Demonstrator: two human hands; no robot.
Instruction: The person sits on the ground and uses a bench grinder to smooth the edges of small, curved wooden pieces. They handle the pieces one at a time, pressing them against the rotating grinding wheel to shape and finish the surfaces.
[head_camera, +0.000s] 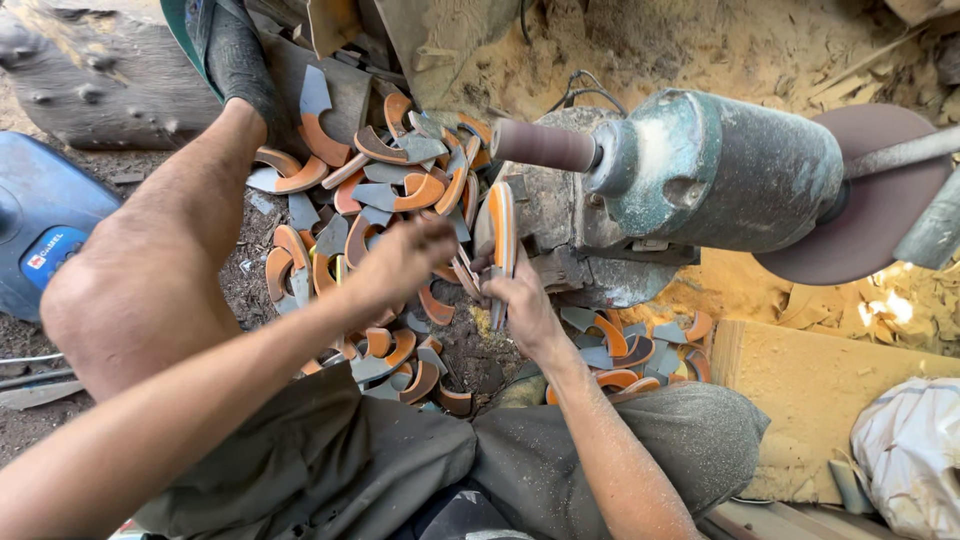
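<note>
Dust-coated shorts (400, 460) and both forearms sit closest to my view. Both hands close on one orange-and-grey curved handle blank (502, 235): my left hand (400, 262) pinches its upper part, my right hand (520, 305) grips the lower end. It stands upright just below the sanding drum (545, 145). Risk: fingers close to the abrasive could slip into it; loose offcuts (380, 190) underfoot could shift.

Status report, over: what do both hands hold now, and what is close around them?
Left hand and right hand both grip one orange-grey curved piece. Sanding drum just above, apart. Pile of similar pieces underneath.
</note>
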